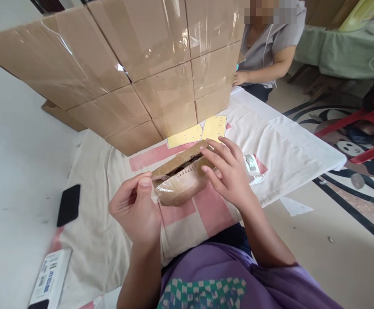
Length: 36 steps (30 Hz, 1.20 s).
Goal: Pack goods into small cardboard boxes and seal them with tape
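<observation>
Both my hands hold a small brown cardboard packet (pixel 180 180) wrapped in clear tape, above a white and pink cloth (pixel 280 146). My left hand (pixel 137 210) pinches its left end between thumb and fingers. My right hand (pixel 228 171) grips its right end, fingers curled over the top edge. The packet's slit shows something dark inside that I cannot make out. Two yellow dotted sheets (pixel 199 131) lie on the cloth just beyond it.
A stack of taped cardboard boxes (pixel 125 64) fills the upper view. A tape dispenser (pixel 253 165) lies right of my hand. A black phone (pixel 68 204) and a labelled white box (pixel 50 279) lie at left. Another person (pixel 267 47) sits at back right, near a red chair (pixel 367 124).
</observation>
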Each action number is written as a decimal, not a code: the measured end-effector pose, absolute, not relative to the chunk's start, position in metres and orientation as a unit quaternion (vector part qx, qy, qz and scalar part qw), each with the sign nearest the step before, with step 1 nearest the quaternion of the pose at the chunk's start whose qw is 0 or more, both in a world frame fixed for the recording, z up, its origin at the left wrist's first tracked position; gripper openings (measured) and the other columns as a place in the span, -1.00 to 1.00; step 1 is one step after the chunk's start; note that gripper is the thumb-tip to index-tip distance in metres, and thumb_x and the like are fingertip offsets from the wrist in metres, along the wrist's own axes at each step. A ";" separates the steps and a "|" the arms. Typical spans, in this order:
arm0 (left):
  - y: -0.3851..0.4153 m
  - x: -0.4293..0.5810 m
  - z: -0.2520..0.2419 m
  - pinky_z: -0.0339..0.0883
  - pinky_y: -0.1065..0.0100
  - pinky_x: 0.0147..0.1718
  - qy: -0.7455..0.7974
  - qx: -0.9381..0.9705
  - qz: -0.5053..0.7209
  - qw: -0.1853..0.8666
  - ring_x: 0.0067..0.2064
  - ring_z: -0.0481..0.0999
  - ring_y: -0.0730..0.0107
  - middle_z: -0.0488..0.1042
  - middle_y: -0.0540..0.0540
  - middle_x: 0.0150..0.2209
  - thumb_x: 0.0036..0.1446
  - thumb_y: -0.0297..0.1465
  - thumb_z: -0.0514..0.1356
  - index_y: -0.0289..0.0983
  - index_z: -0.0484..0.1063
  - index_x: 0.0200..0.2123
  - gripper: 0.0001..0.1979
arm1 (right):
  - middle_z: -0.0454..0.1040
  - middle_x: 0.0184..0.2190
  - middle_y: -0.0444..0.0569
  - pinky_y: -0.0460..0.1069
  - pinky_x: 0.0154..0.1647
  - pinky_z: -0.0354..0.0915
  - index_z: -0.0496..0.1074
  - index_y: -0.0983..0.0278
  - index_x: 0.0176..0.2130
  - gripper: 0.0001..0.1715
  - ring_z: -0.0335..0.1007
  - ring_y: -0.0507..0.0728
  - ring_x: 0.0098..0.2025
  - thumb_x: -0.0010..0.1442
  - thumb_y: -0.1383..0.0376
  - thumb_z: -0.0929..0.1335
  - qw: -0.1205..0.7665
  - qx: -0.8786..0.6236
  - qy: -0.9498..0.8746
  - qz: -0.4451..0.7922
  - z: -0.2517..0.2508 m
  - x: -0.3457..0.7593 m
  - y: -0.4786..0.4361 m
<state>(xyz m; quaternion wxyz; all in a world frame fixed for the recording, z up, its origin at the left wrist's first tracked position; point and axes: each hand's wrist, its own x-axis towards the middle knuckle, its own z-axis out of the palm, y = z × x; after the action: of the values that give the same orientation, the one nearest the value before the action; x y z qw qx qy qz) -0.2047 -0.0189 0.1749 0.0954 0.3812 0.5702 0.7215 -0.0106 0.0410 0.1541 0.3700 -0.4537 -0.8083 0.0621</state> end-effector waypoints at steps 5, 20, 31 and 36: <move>-0.021 -0.232 0.169 0.44 0.31 -0.14 0.637 0.356 0.658 0.186 -0.28 0.52 0.38 0.54 0.01 -0.38 0.17 -0.27 0.38 -0.18 0.68 -0.20 -0.84 | 0.38 0.36 -0.02 0.38 0.42 0.07 0.49 0.15 0.21 -0.54 0.05 0.38 0.47 0.49 0.17 0.20 0.248 -0.431 -0.866 0.049 0.152 -0.027 0.078; -0.009 -0.245 0.173 0.44 0.27 -0.19 0.697 0.418 0.513 0.276 -0.24 0.62 0.26 0.68 -0.06 -0.32 0.10 -0.24 0.45 -0.20 0.59 0.01 -0.60 | 0.24 0.44 0.08 0.31 0.15 0.23 0.35 0.14 0.34 -0.45 0.07 0.44 0.40 0.49 0.11 0.15 0.156 -0.465 -0.870 0.050 0.148 -0.034 0.085; 0.008 -0.260 0.171 0.32 0.31 -0.24 0.722 0.472 0.390 0.323 -0.31 0.52 0.32 0.66 0.00 -0.32 0.15 -0.26 0.38 -0.10 0.38 0.28 -0.37 | 0.19 0.46 0.10 0.34 0.17 0.22 0.28 0.13 0.39 -0.42 0.02 0.47 0.42 0.50 0.11 0.13 0.143 -0.459 -0.875 0.065 0.149 -0.034 0.085; 0.012 -0.268 0.165 0.29 0.32 -0.26 0.725 0.464 0.361 0.358 -0.35 0.46 0.35 0.67 0.02 -0.31 0.14 -0.24 0.38 -0.13 0.39 0.26 -0.38 | 0.12 0.49 0.12 0.37 0.19 0.23 0.20 0.14 0.42 -0.29 -0.05 0.51 0.46 0.45 -0.08 0.17 0.127 -0.452 -0.880 0.064 0.147 -0.034 0.086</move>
<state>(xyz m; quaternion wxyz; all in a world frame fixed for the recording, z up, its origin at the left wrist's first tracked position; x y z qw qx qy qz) -0.2679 0.0125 0.1650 0.3580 0.4643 0.7252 0.3610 -0.0344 0.0861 0.1475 0.1268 -0.4524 -0.8804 0.0637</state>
